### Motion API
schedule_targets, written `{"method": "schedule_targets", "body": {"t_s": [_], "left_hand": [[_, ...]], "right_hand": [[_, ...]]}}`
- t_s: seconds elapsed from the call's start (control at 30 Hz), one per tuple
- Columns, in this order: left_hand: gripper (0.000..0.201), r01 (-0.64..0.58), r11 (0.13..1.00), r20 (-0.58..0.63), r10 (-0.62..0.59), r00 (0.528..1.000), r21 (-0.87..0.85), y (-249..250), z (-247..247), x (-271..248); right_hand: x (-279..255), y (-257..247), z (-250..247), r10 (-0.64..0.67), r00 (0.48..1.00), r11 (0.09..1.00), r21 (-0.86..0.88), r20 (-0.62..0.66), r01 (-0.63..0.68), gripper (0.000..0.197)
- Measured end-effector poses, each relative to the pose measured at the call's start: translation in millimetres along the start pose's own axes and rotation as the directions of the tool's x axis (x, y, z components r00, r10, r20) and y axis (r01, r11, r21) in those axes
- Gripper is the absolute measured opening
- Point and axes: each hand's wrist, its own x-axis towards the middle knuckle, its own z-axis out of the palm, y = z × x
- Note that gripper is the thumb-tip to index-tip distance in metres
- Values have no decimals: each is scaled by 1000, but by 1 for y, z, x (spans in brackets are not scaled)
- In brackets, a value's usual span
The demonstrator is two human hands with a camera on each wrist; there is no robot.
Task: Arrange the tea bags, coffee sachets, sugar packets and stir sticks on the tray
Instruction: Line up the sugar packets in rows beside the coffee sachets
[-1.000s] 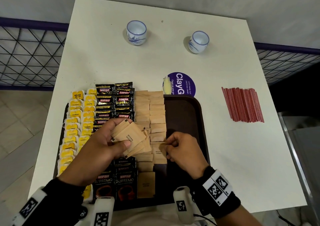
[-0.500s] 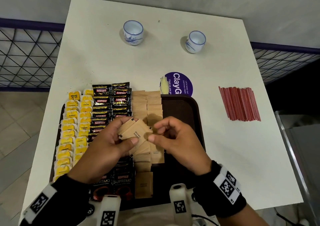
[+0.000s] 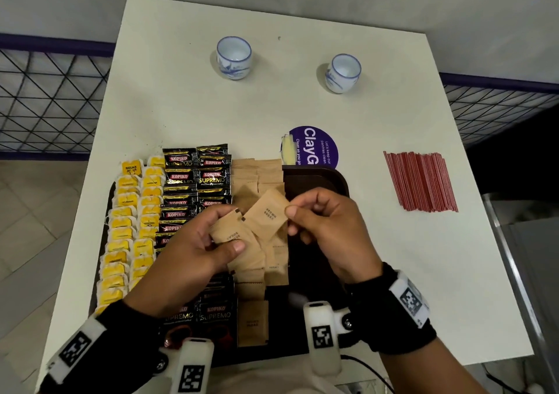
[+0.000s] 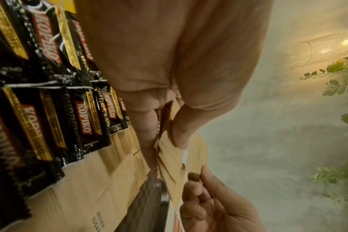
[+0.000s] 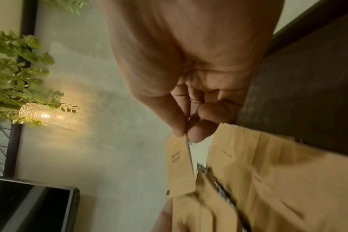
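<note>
The left hand (image 3: 193,248) hovers over the middle of the brown tray (image 3: 317,182), its grip closed around a fanned stack of brown sugar packets (image 3: 242,242), thumb on top and fingers underneath. The right hand (image 3: 326,230) is just beside it, and its grip pinches the corner of 1 sugar packet (image 3: 267,215) between thumb and forefinger, at the top of the fan; the left wrist view shows that packet standing slightly apart from the rest.

Beneath the hands, 2 columns of laid-out sugar packets (image 3: 257,173) run down the tray. To their left lie 2 columns of black coffee sachets (image 3: 196,176), and further left 2 columns of yellow tea bags (image 3: 130,212) at the tray's left edge. The tray's right part shows bare.

The red stir sticks (image 3: 420,182) lie in a flat bundle on the white worktop (image 3: 393,257), well apart from the tray on its right. A purple round sticker (image 3: 314,148) sits just beyond the tray's far edge, and 2 white-and-blue cups (image 3: 233,58) stand near the far side of the worktop.
</note>
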Motion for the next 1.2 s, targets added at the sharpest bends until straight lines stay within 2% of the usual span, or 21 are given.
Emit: {"method": "schedule_targets", "body": {"t_s": [0.07, 0.13, 0.23, 0.3, 0.5, 1.2], "left_hand": [[45, 4, 1000, -15, -4, 1000, 4, 0, -4, -1], [45, 10, 1000, -43, -10, 999, 0, 1, -9, -2], [44, 17, 1000, -62, -18, 998, -20, 2, -15, -4], [44, 18, 1000, -65, -19, 998, -18, 4, -17, -4], [45, 19, 1000, -65, -20, 998, -7, 2, -16, -5], [45, 23, 1000, -55, -24, 998, -11, -2, -13, -8]], "right_hand": [[2, -1, -12, -13, 1000, 1000, -17, -15, 13, 3], [1, 1, -25, 7, 1000, 994, -106, 14, -6, 5], [-6, 12, -35, 103, 989, 939, -339, 109, -61, 9], [-13, 24, -34, 174, 974, 908, -407, 146, -101, 11], [-24, 49, -21, 245, 959, 863, -483, 141, -149, 12], [-20, 57, -4, 163, 981, 831, -551, 104, -80, 14]]}}
